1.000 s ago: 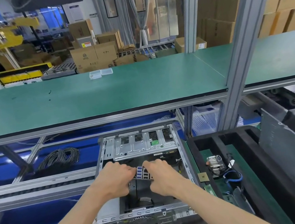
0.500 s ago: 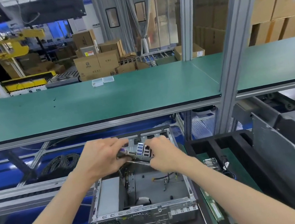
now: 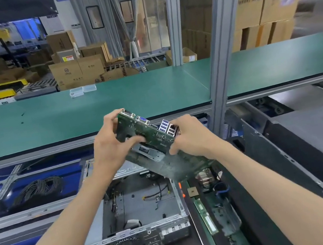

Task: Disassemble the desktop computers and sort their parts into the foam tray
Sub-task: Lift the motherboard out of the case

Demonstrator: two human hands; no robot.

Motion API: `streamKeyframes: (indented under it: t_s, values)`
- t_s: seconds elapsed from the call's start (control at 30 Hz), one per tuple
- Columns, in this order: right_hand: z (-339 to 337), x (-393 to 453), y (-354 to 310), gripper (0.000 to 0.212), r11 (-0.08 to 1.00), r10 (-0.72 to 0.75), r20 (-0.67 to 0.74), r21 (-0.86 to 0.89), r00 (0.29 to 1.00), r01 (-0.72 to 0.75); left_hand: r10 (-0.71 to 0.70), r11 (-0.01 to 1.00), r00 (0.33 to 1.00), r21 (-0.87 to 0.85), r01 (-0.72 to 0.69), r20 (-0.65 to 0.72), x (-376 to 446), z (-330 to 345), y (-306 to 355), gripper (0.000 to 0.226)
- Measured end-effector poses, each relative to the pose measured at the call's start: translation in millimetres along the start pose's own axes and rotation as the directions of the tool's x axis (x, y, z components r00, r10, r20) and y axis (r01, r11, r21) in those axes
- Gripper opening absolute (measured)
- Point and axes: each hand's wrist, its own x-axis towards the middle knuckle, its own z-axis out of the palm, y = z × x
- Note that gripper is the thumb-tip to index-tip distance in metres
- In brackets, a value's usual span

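Motherboard [image 3: 156, 145] out, gripped by left hand [image 3: 111, 150] and right hand [image 3: 191, 136]; case [image 3: 138, 219] at 6 gutted; foam tray [image 3: 244, 205] at 4 part-filled, board unsorted

— Where are you seeing this from?

— You have one view only — a wide-angle camera on your head, looking forward and down along both forearms. Your left hand [image 3: 111, 144] and right hand [image 3: 191, 136] sit near the middle, close to the lens, with the motherboard [image 3: 155, 142] between them. Below them the open computer case [image 3: 134, 220] lies near you, seen from above. The green surface [image 3: 89, 111] crosses the middle, and stacked cardboard boxes [image 3: 78, 70] stand far off. Straight edges bow toward the frame's borders.
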Motion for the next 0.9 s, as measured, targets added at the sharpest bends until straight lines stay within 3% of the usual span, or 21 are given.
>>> streamKeyframes:
  t_s: [0.13,0.23,0.37,0.5,0.77,0.9]
  values:
    - [-22,-5,15,0.017,0.997,0.080,-0.059,0.005,0.995,-0.080,-0.060,0.998,0.997,-0.030,0.061,0.051,10,31,6,0.073]
    - [-31,-7,33,0.017,0.983,0.184,-0.112,-0.003,0.977,-0.186,-0.105,0.994,0.978,-0.006,0.107,0.182,11,61,6,0.064]
    - [-37,-10,69,0.038,0.937,0.348,-0.202,0.038,0.916,-0.348,-0.198,0.980,0.896,0.099,0.173,0.398,-2,101,-7,0.076]
    - [-43,-16,111,0.054,0.878,0.474,-0.281,0.084,0.834,-0.471,-0.200,0.975,0.818,0.190,0.114,0.539,-27,133,-24,0.065]
    - [-50,-26,175,0.020,0.758,0.646,-0.289,0.139,0.706,-0.637,-0.188,0.950,0.654,0.304,-0.067,0.732,-57,190,-44,0.057]
    - [-50,-26,199,0.034,0.733,0.665,-0.345,0.132,0.662,-0.667,-0.201,0.910,0.629,0.380,-0.164,0.751,-69,207,-54,0.056]
